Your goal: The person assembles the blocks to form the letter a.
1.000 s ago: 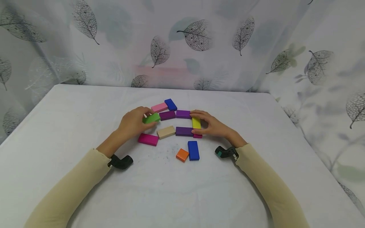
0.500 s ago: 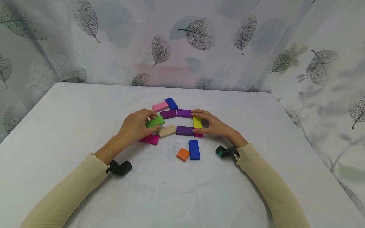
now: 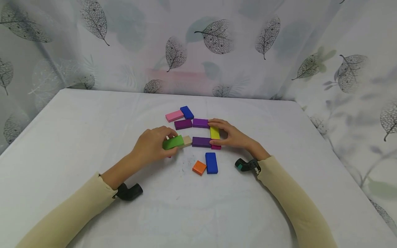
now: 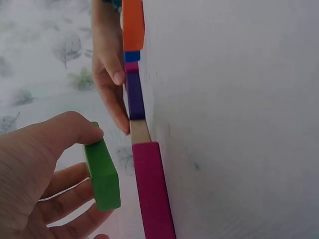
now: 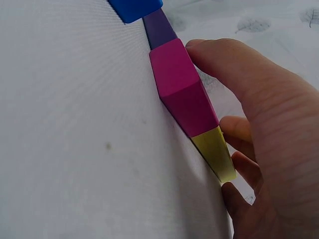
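My left hand (image 3: pixel 151 144) pinches a green block (image 3: pixel 173 142) between thumb and fingers. In the left wrist view the block hangs above the table, beside the magenta block (image 4: pixel 152 184); from the head it overlaps the beige block (image 3: pixel 187 140). My right hand (image 3: pixel 232 135) lies around the row's right end with loosely bent fingers. Its thumb is at the small magenta block (image 5: pixel 174 69) and the dark purple block (image 3: pixel 201 142), its fingers at the yellow block (image 3: pixel 214 133) and the far purple block (image 3: pixel 200 123).
A plum block (image 3: pixel 183 124) continues the far row leftward. Behind it lie a pink block (image 3: pixel 174 116) and a blue block (image 3: pixel 187 112). An orange block (image 3: pixel 199 167) and another blue block (image 3: pixel 212 163) lie nearer me on the white table (image 3: pixel 198 213).
My left hand has carried the green block right and toward me, from the plum block's left end to over the beige block. The right hand has stayed at its blocks.
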Demonstrator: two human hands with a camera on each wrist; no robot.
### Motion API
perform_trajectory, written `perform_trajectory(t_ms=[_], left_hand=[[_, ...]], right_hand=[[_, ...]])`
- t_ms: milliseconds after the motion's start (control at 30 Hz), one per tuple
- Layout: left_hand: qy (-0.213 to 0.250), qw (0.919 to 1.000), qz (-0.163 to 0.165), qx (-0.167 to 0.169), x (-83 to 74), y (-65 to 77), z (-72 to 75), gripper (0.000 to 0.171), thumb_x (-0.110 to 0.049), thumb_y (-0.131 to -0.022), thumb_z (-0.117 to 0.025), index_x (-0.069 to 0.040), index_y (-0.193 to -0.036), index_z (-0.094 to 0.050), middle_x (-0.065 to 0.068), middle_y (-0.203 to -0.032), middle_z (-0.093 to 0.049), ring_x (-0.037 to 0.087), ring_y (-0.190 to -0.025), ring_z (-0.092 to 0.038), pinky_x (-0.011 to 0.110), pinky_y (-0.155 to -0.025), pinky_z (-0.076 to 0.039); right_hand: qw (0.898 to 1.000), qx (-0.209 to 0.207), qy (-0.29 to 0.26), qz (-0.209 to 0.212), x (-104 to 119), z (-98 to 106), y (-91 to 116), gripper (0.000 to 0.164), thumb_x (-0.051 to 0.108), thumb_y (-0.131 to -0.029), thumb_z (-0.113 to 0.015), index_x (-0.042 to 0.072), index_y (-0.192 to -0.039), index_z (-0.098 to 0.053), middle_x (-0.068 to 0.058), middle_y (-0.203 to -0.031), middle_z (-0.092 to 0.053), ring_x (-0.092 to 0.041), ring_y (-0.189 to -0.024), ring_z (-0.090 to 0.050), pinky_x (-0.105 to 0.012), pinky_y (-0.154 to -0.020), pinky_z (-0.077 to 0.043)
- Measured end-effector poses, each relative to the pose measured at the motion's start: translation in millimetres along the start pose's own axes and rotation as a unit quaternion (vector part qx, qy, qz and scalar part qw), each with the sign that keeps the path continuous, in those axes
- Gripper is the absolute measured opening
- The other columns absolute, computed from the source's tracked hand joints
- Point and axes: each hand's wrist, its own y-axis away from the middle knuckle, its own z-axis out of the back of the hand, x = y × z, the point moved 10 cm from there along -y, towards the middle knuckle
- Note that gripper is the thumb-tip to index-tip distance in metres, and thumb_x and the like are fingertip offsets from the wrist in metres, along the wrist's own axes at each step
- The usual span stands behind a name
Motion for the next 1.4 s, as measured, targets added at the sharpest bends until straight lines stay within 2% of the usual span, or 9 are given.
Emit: perform_trajectory(t_ms=[200,433,600,833,1033,1167,1400], left_hand=[[0.007,0.9995,-0.030,-0.010,-19.1,9.0,3.2,0.035,-0.028,-0.080,-0.077,-0.009,-0.107,-0.067,0.003,-0.092,-0.068,0.015,-0.076,-0.060,0.029,-0.066,-0.048],[0.015,0.9989,-0.037,0.023,-29.4,22.8,-6.8,0.034,-0.027,-0.080,-0.077,-0.009,-0.107,-0.065,0.001,-0.091,-0.065,0.015,-0.080,-0.058,0.025,-0.064,-0.051],[0.007,0.9982,-0.028,0.052,-28.6,27.4,-14.6,0.038,-0.028,-0.080,-0.078,-0.011,-0.112,-0.065,0.001,-0.093,-0.066,0.015,-0.083,-0.060,0.026,-0.066,-0.053],[0.002,0.9947,-0.019,0.101,-24.9,32.9,-24.9,0.041,-0.031,-0.081,-0.078,-0.012,-0.114,-0.065,-0.002,-0.091,-0.063,0.008,-0.077,-0.055,0.020,-0.063,-0.046],[0.003,0.9892,-0.035,0.143,-18.8,41.4,-29.2,0.042,-0.029,-0.081,-0.077,-0.014,-0.119,-0.065,0.003,-0.109,-0.066,0.015,-0.094,-0.062,0.037,-0.080,-0.055],[0.019,0.9871,-0.051,0.150,-17.9,43.8,-28.8,0.039,-0.023,-0.081,-0.075,-0.014,-0.119,-0.066,0.005,-0.117,-0.065,0.019,-0.100,-0.063,0.040,-0.083,-0.055],[0.043,0.9863,-0.047,0.152,-16.4,45.1,-29.0,0.037,-0.021,-0.082,-0.075,-0.011,-0.117,-0.067,0.003,-0.110,-0.066,0.016,-0.095,-0.062,0.036,-0.082,-0.055]], right_hand=[[1.000,0.000,-0.001,-0.002,-1,1,1,0.070,0.022,-0.086,-0.075,0.008,-0.147,-0.043,-0.011,-0.157,-0.030,-0.030,-0.146,-0.020,-0.055,-0.117,-0.016],[1.000,0.002,-0.004,0.001,-2,0,0,0.070,0.022,-0.086,-0.075,0.008,-0.147,-0.043,-0.010,-0.157,-0.029,-0.030,-0.146,-0.020,-0.055,-0.117,-0.015],[1.000,0.004,0.001,-0.002,-3,-1,1,0.070,0.022,-0.087,-0.075,0.008,-0.147,-0.042,-0.010,-0.157,-0.029,-0.030,-0.146,-0.020,-0.056,-0.117,-0.015],[1.000,0.003,-0.001,-0.006,-2,-1,1,0.070,0.022,-0.087,-0.075,0.009,-0.147,-0.042,-0.010,-0.157,-0.029,-0.030,-0.146,-0.020,-0.056,-0.117,-0.015],[1.000,0.001,0.001,0.005,-1,-1,0,0.069,0.020,-0.087,-0.075,0.007,-0.146,-0.043,-0.010,-0.157,-0.030,-0.030,-0.146,-0.020,-0.054,-0.117,-0.016],[1.000,0.001,0.001,0.006,-3,0,0,0.069,0.021,-0.087,-0.075,0.008,-0.147,-0.043,-0.010,-0.157,-0.029,-0.030,-0.146,-0.020,-0.055,-0.117,-0.016],[1.000,0.001,-0.006,0.007,-4,-1,0,0.069,0.021,-0.087,-0.075,0.008,-0.147,-0.043,-0.010,-0.157,-0.029,-0.030,-0.146,-0.020,-0.055,-0.117,-0.016]])
